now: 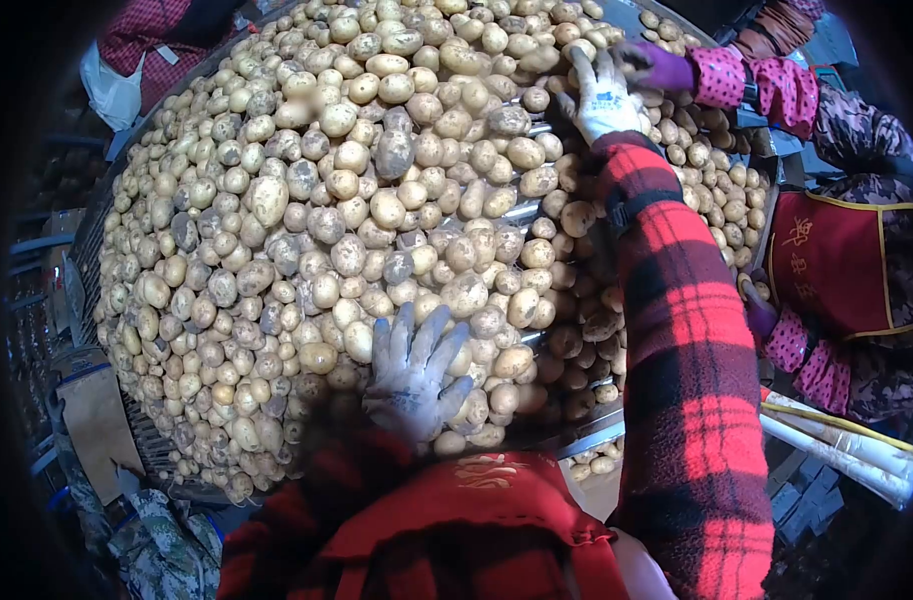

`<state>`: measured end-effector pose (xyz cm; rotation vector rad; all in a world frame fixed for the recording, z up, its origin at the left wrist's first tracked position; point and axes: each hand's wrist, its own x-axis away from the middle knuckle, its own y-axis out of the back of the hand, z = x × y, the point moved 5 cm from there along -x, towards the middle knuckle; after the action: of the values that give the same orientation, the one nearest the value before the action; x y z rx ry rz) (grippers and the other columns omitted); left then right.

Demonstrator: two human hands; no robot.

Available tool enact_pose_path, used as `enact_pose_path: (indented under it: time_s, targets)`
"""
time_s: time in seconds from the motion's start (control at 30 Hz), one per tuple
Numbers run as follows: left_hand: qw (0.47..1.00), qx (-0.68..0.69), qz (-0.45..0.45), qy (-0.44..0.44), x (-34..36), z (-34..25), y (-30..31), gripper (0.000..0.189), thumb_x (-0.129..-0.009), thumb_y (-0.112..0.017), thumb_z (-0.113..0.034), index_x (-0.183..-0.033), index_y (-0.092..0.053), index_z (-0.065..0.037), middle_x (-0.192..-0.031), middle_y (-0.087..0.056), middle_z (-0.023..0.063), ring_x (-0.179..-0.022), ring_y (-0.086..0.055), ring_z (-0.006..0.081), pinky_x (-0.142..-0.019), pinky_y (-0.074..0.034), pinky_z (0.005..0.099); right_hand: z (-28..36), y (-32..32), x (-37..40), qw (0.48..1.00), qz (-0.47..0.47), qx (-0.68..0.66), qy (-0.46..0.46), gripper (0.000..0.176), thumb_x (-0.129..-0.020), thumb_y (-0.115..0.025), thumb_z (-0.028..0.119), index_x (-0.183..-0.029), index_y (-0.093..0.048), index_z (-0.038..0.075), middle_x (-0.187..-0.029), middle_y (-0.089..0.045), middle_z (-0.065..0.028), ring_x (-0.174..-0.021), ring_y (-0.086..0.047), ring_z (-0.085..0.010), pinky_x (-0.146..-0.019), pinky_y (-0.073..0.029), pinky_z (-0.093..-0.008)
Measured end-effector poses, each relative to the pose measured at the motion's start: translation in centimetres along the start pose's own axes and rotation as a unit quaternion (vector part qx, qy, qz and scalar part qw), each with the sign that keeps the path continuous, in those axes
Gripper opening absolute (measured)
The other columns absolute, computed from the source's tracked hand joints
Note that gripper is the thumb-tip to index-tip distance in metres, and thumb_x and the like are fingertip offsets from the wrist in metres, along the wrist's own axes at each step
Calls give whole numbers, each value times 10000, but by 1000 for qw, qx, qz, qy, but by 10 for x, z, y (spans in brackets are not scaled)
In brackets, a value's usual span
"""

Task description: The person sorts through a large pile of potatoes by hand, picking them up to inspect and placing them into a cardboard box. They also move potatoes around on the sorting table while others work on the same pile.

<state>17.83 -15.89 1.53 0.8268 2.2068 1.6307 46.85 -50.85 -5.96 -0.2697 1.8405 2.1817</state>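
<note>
Potatoes of many sizes, some with dark soil on them, cover a wide slatted surface. My left hand, in a white and grey work glove, lies on the potatoes at the near side with its fingers spread. Stretched far forward, my right hand in a similar white glove rests on potatoes at the far right, fingers apart. No potato shows in its grip, though its palm is hidden. Between the potatoes near it, shiny metal bars show.
At the right, a co-worker's purple-gloved hand is close beside my right hand; their other hand is lower down. Smaller potatoes lie along that side. White pipes are at lower right. Another person's checked sleeve shows at upper left.
</note>
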Motion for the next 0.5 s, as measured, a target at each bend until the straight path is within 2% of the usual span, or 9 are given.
enact_pose_path:
  time_s: [0.07, 0.13, 0.2, 0.23, 0.27, 0.33, 0.4, 0.43, 0.5]
  targets:
    - [1000, 4, -7, 5, 3, -1, -4, 665, -887, -737, -425, -1467, -599, -129, -1586, -467, 147, -1498, -352, 459, -1238, -226, 681, -10, 6, 24, 994, 49, 75, -55, 827, -903, -764, 429, -1618, -361, 330, -1613, -431, -143, -1455, -448, -382, -1033, -401, -738]
    - [1000, -4, 3, 6, 3, 1, -7, 695, -905, -714, -442, -1512, -555, -144, -1605, -440, 147, -1516, -316, 459, -1251, -203, 672, -7, 30, 60, 991, 73, 111, 0, 850, -912, -764, 406, -1630, -331, 265, -1592, -432, -185, -1417, -474, -426, -1038, -425, -706]
    - [1000, -16, 5, 0, 5, 2, -9, 712, -910, -704, -452, -1532, -534, -151, -1620, -418, 147, -1523, -297, 461, -1257, -190, 670, -23, 29, 88, 996, 40, 83, 2, 826, -926, -737, 410, -1633, -332, 272, -1580, -446, -187, -1410, -476, -432, -1059, -428, -688]
    - [1000, -14, 21, 5, 5, 2, -11, 718, -919, -691, -454, -1546, -514, -152, -1639, -386, 148, -1531, -278, 461, -1263, -158, 674, -24, 38, 100, 991, 76, 102, -30, 779, -956, -684, 458, -1632, -347, 269, -1565, -471, -193, -1413, -471, -431, -1087, -427, -659]
    - [1000, -10, 14, 1, 6, 2, -10, 717, -919, -691, -453, -1545, -513, -153, -1642, -381, 148, -1531, -278, 463, -1263, -150, 677, -33, 44, 111, 987, 138, 12, -82, 727, -979, -635, 497, -1617, -391, 250, -1566, -477, -203, -1427, -447, -445, -1107, -416, -651]
    - [1000, -3, 1, -8, 5, 2, -8, 715, -918, -691, -452, -1543, -513, -154, -1647, -370, 150, -1529, -278, 467, -1262, -134, 685, -39, 49, 141, 979, 174, -12, -110, 675, -987, -613, 523, -1585, -455, 254, -1568, -485, -211, -1453, -415, -459, -1115, -399, -667]
    - [999, 4, -50, -19, -1, -1, -1, 634, -914, -715, -405, -1479, -570, -155, -1591, -444, 144, -1518, -308, 446, -1254, -127, 698, -2, 78, 172, 984, 151, 53, -77, 633, -986, -616, 532, -1554, -506, 275, -1613, -439, -195, -1477, -372, -492, -1103, -375, -711]
    - [997, -3, -74, -28, -10, -2, 3, 610, -913, -721, -390, -1460, -585, -156, -1572, -465, 141, -1512, -320, 440, -1250, -137, 701, 19, 90, 196, 992, 95, 66, -45, 613, -962, -650, 531, -1517, -548, 291, -1639, -404, -171, -1484, -330, -526, -1087, -347, -751]
    - [992, 10, -119, -48, -37, -4, 11, 531, -911, -736, -346, -1396, -629, -159, -1500, -537, 130, -1490, -360, 420, -1234, -182, 704, 59, 96, 232, 993, 86, 72, -48, 677, -884, -733, 544, -1494, -567, 301, -1648, -385, -150, -1483, -283, -564, -1095, -305, -779]
